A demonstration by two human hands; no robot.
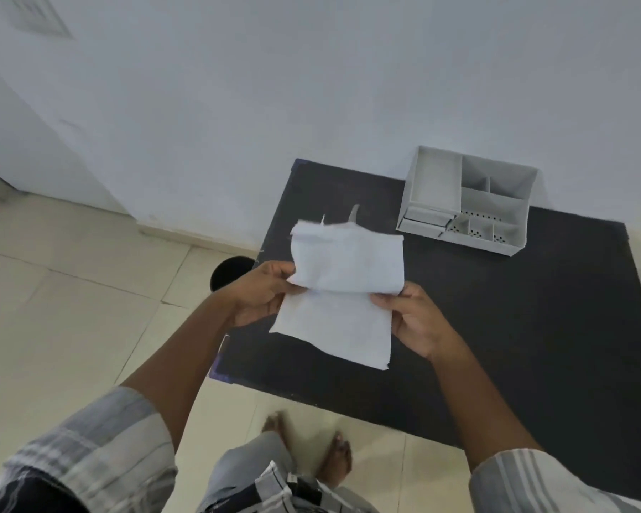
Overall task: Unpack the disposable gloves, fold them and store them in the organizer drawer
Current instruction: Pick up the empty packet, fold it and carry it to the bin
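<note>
- The left hand [263, 292] pinches the left edge of the white gloves [339, 290], thumb on top & fingers curled under the sheet.
- The right hand [413, 318] holds the right edge at the fold line, fingers curled round it, thumb on the near side.
- The gloves look like a flat white sheet, bent in the middle: upper half stands up toward the wall, lower half hangs down toward the person. They are held in the air above the black table [496, 327], approx. over its left part.
- Some thin white tips stick out behind the top edge of the gloves; cannot tell if they are fingers of the gloves.
- The grey organizer [467, 203] stands at the far side of the table, near the white wall [311, 87], well apart from the hands. It has several open compartments, and a small drawer [424, 220] at its front-left, a bit pulled out.
- A dark round bin [230, 274] is on the tile floor [71, 309], just beside the table's left edge.
- Bare feet [339, 457] show under the near edge of the table; they are blurred.
</note>
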